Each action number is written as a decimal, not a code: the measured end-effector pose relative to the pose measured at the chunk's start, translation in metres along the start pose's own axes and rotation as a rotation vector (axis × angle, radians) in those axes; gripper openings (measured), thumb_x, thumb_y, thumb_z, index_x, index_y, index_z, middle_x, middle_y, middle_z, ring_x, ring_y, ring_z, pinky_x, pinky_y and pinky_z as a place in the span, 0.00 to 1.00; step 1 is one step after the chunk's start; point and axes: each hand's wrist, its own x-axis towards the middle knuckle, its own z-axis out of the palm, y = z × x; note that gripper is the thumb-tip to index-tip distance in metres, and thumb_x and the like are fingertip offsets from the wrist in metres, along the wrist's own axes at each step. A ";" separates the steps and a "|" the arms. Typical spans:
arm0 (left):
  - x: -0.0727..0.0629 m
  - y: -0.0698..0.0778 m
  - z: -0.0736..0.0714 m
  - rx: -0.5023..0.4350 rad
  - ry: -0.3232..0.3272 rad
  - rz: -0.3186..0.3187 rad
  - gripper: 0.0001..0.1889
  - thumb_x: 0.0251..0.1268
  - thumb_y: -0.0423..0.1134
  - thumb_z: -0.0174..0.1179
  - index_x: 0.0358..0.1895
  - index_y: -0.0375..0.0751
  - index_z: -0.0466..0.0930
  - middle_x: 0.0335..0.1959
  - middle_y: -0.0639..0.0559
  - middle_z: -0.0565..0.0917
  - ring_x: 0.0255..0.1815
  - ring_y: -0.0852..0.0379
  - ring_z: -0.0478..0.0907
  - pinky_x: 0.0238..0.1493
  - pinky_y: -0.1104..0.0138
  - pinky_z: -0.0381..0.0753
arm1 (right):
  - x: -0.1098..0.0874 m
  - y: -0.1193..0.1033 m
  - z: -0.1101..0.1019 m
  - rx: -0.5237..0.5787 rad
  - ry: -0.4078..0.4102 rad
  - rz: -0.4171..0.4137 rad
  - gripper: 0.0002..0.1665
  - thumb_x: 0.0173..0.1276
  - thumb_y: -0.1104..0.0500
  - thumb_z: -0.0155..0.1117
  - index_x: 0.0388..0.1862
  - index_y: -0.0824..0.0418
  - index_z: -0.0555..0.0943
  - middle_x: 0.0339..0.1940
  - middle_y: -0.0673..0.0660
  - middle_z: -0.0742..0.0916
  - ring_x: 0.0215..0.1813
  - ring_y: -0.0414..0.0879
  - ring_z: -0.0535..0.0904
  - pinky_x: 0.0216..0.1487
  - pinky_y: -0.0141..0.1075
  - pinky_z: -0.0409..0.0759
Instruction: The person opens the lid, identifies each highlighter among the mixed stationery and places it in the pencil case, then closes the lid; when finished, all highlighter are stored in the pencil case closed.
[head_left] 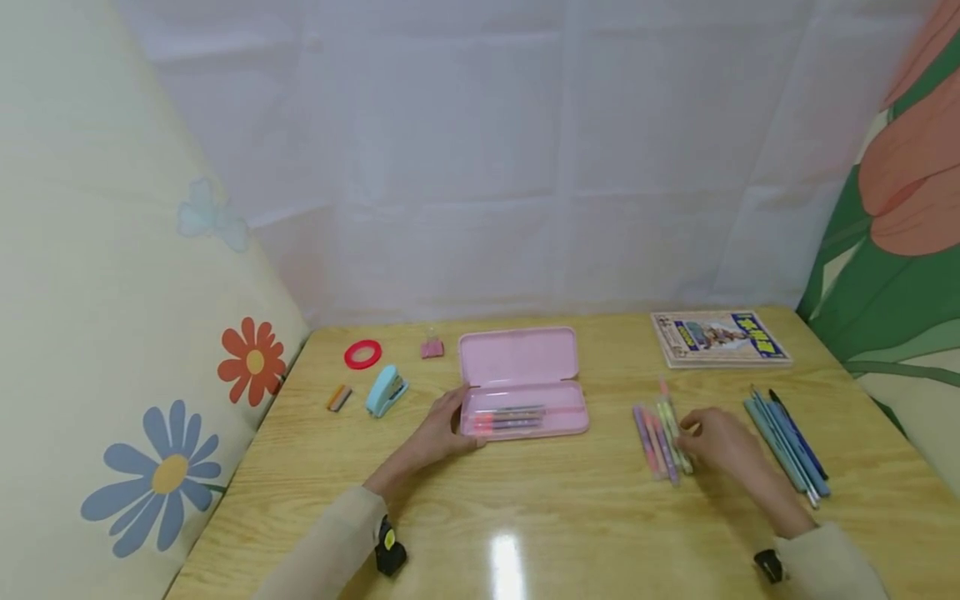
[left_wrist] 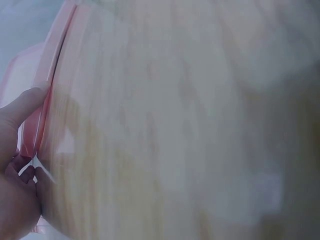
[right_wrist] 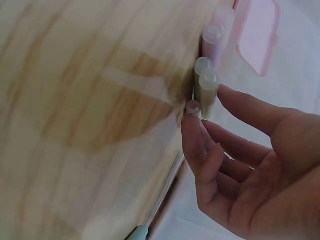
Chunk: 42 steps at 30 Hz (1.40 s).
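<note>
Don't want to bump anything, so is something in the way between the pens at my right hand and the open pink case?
Nothing visible stands between the pens and the pink case; only tabletop shows there. The lid is folded back, and your left hand grips the case's left end, away from the pens.

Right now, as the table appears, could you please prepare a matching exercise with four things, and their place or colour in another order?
1. Left hand
2. Right hand
3. Stapler
4. Book

A. Light blue
B. At the far right part of the table
C. At the pastel pens outside the case
D. On the left end of the pink case

Pairs: 1-D, 2-C, 3-A, 4-B
</note>
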 end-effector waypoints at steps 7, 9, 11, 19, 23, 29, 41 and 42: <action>-0.001 0.001 0.000 -0.021 -0.005 0.004 0.52 0.55 0.50 0.70 0.77 0.42 0.47 0.75 0.40 0.54 0.74 0.41 0.50 0.70 0.44 0.52 | 0.000 0.004 0.006 0.004 0.029 0.000 0.17 0.59 0.62 0.69 0.41 0.75 0.82 0.28 0.59 0.86 0.26 0.44 0.79 0.25 0.37 0.75; -0.001 0.002 0.000 -0.016 -0.006 -0.002 0.51 0.55 0.49 0.70 0.77 0.42 0.47 0.75 0.41 0.54 0.74 0.41 0.50 0.70 0.44 0.52 | 0.000 0.004 0.006 0.001 0.035 -0.001 0.16 0.59 0.63 0.68 0.40 0.75 0.82 0.27 0.59 0.86 0.25 0.44 0.78 0.25 0.37 0.75; -0.001 0.002 -0.001 -0.012 -0.009 -0.011 0.51 0.55 0.49 0.70 0.77 0.44 0.46 0.76 0.42 0.53 0.74 0.41 0.49 0.70 0.44 0.53 | 0.000 0.005 0.007 -0.007 0.039 0.002 0.15 0.59 0.63 0.68 0.40 0.75 0.82 0.28 0.59 0.86 0.25 0.44 0.78 0.25 0.37 0.75; -0.002 0.003 -0.001 0.000 -0.014 -0.013 0.51 0.55 0.50 0.69 0.78 0.44 0.46 0.76 0.42 0.53 0.74 0.41 0.49 0.70 0.44 0.54 | -0.004 0.004 0.003 -0.004 0.052 0.006 0.17 0.60 0.63 0.65 0.44 0.74 0.82 0.31 0.61 0.86 0.29 0.48 0.80 0.27 0.39 0.76; -0.002 0.004 -0.002 -0.004 -0.014 -0.015 0.51 0.55 0.49 0.69 0.77 0.44 0.46 0.76 0.42 0.53 0.74 0.41 0.49 0.70 0.44 0.53 | -0.004 0.000 0.000 0.005 0.097 -0.043 0.16 0.62 0.63 0.64 0.46 0.72 0.82 0.28 0.58 0.85 0.26 0.46 0.76 0.23 0.38 0.73; -0.002 0.004 -0.002 0.003 -0.012 -0.020 0.51 0.55 0.50 0.69 0.78 0.44 0.46 0.76 0.42 0.53 0.75 0.41 0.49 0.70 0.45 0.52 | 0.005 -0.017 0.003 -0.058 0.207 -0.201 0.12 0.63 0.61 0.67 0.42 0.68 0.84 0.29 0.56 0.86 0.28 0.47 0.78 0.26 0.40 0.75; -0.001 0.001 -0.001 -0.001 -0.004 -0.007 0.51 0.55 0.50 0.70 0.77 0.44 0.46 0.76 0.41 0.53 0.75 0.40 0.48 0.70 0.44 0.53 | 0.044 -0.074 0.028 -0.134 0.321 -0.524 0.06 0.59 0.64 0.70 0.36 0.63 0.87 0.27 0.52 0.84 0.27 0.43 0.77 0.27 0.36 0.75; -0.002 0.001 -0.001 0.000 -0.003 -0.003 0.51 0.55 0.50 0.70 0.77 0.44 0.46 0.76 0.41 0.53 0.75 0.40 0.48 0.70 0.44 0.53 | 0.048 -0.079 0.031 -0.152 0.325 -0.556 0.06 0.58 0.64 0.71 0.36 0.62 0.87 0.26 0.51 0.83 0.26 0.42 0.76 0.26 0.34 0.74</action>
